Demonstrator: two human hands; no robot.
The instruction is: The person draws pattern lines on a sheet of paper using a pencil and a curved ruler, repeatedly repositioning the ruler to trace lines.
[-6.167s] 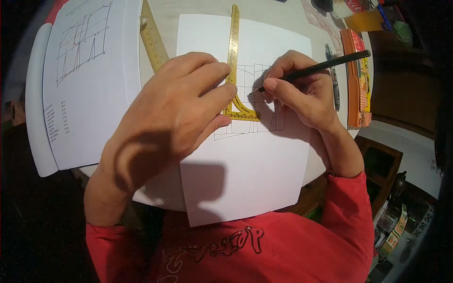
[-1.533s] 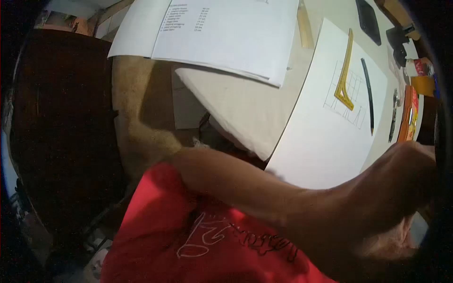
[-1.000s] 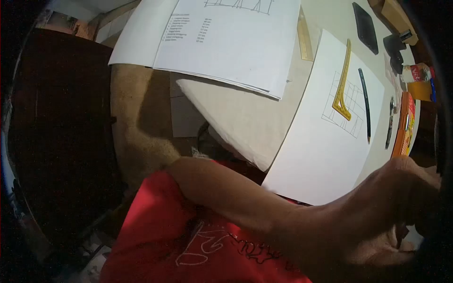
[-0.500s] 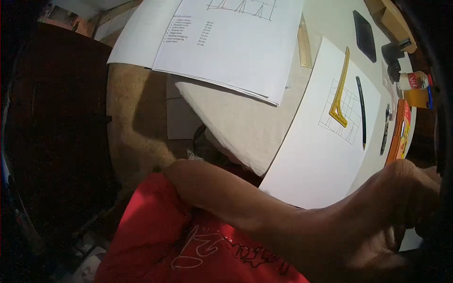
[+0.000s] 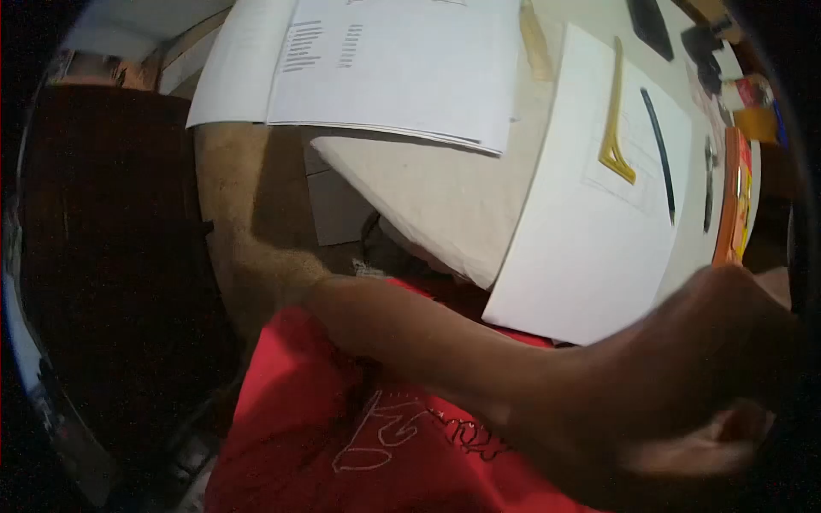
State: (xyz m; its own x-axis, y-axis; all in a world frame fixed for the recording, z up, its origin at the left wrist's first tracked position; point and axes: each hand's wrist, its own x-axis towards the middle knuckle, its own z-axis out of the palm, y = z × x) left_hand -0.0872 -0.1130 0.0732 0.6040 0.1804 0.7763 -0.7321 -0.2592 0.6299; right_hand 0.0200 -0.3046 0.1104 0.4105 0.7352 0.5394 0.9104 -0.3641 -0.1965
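My left arm reaches across the front of my red shirt to the right edge of the view. At its end my left hand (image 5: 727,359) is bent at the wrist, dark and blurred, and its fingers cannot be made out. A patch of skin shows behind it at the edge, too little to tell what it belongs to. My right hand cannot be made out. Beyond the left hand lies a white drawing sheet (image 5: 581,256) with a faint pencilled grid. On it rest a yellow L-shaped ruler (image 5: 612,154) and a dark pencil (image 5: 658,154), both apart from the hand.
Printed sheets (image 5: 402,85) overlap the far edge of the pale-covered table (image 5: 410,188). A flat strip (image 5: 536,43) and a black phone (image 5: 650,27) lie further back. On the right are a pen (image 5: 708,184), an orange box (image 5: 731,197) and a yellow container (image 5: 757,124).
The view has shifted, so the papers and tools sit higher in the picture. My left hand has turned a little and is more blurred. The ruler and pencil still rest on the sheet.
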